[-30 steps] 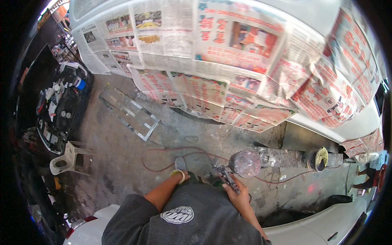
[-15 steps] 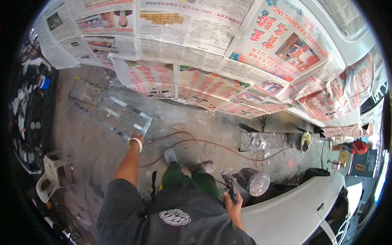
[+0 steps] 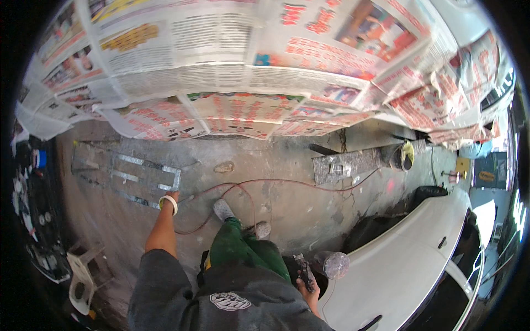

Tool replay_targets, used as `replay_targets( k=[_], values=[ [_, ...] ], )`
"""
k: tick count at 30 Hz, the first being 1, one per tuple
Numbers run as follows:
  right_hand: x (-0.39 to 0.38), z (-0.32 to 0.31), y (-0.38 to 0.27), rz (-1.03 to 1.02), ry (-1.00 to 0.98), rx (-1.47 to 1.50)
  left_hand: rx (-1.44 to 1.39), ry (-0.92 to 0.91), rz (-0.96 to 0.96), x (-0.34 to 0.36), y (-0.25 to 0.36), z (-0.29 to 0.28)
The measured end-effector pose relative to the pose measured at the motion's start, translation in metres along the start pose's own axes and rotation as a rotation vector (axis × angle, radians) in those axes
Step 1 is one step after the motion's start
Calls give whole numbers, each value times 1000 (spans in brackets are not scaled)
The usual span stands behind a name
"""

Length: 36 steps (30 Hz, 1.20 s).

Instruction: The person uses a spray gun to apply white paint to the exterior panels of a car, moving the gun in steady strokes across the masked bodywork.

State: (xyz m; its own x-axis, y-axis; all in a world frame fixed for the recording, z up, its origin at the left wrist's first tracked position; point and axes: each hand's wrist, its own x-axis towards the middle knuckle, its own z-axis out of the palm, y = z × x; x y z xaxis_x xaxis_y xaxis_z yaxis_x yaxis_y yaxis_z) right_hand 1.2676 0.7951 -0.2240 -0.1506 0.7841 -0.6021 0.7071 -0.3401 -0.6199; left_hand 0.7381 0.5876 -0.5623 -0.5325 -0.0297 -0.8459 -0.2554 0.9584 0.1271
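My right hand (image 3: 310, 293) is closed round the dark, paint-stained grip of a spray gun (image 3: 304, 268), low beside my right hip. The gun's cup (image 3: 335, 265) sticks out to the right, its round pale end spattered, close to the white car body. Out to the left, my left arm stretches down, with a pale band (image 3: 168, 204) at the wrist. My left hand (image 3: 173, 194) is at the near right corner of a metal frame stand (image 3: 146, 179) with silvery bars. Its fingers are too small and blurred to show whether they grip the frame.
Newspaper sheets (image 3: 221, 55) cover the vehicle panel ahead. A reddish hose (image 3: 287, 181) loops over the floor. Right of it are a spattered board (image 3: 331, 168) and a bucket (image 3: 393, 157). A white car (image 3: 397, 265) stands at right, a plastic chair (image 3: 83, 281) at left.
My view has turned, and the newspapered panel looks closer. The spray gun and cup sit slightly lower and further left in view. A person in red at far right no longer shows.
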Motion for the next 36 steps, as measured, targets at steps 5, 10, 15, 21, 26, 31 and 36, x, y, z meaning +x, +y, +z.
replay_targets(
  k=[5, 10, 15, 21, 26, 31, 36],
  values=[
    [3, -14, 40, -6, -16, 154, -173, 100, 36, 0, 11, 10],
    [12, -24, 47, 16, -5, 145, -285, -1, 169, -23, 114, 56],
    [31, -52, 38, -57, -51, 136, -315, -22, 337, 0, 155, 114],
    [35, -94, 21, -79, -77, -3, 230, -94, 473, -63, 198, 168],
    [47, -115, 31, -268, -10, 46, 810, -238, 599, -153, 224, 193],
    [70, -130, 13, -467, 28, 107, 1010, -330, 750, -199, 188, 240],
    [107, -125, 13, -620, 68, 64, 1083, -383, 692, -214, 160, 297]
  ],
)
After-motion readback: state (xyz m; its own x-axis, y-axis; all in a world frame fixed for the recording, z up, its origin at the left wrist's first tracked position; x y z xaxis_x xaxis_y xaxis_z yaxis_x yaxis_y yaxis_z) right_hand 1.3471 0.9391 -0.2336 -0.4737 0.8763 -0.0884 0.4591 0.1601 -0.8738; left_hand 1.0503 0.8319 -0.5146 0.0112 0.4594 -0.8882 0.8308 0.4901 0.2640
